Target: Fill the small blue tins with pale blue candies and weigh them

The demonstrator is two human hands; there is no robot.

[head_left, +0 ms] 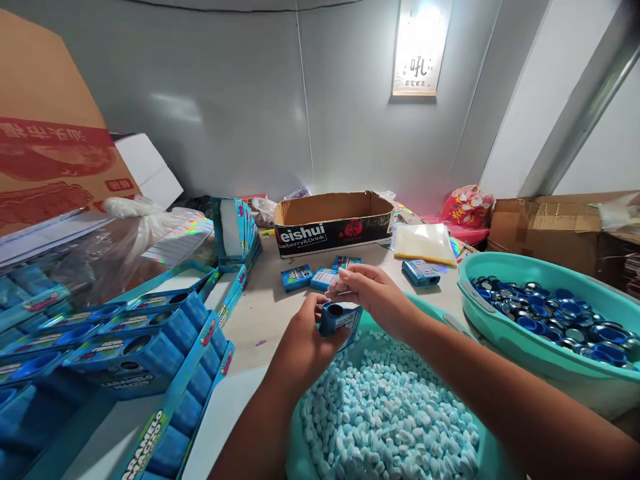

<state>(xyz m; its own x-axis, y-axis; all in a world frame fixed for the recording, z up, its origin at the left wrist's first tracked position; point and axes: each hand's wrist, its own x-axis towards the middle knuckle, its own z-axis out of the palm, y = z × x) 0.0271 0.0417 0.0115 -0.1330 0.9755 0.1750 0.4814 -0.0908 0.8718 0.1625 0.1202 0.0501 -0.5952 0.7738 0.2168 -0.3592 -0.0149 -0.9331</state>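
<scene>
My left hand (301,343) is wrapped round a small blue box (330,323) with a dark round hole in its top face. It holds the box tilted above the near end of a turquoise tub (295,443). Pale blue and white candies (390,407) fill that tub. Just over the box, my right hand (375,293) has its fingertips pinched together. Something pale or clear may show at the fingertips, too small to name. Beyond my hands, several blue boxes (297,277) lie on the table (260,313), one (421,273) farther right.
On the left, blue display trays (165,413) hold many boxes. A second turquoise tub (530,267) at the right contains blue and silver round pieces (555,313). An open black carton (335,233) stands at the back, near clear plastic sheets (423,241). A large cardboard box (55,100) rises back left.
</scene>
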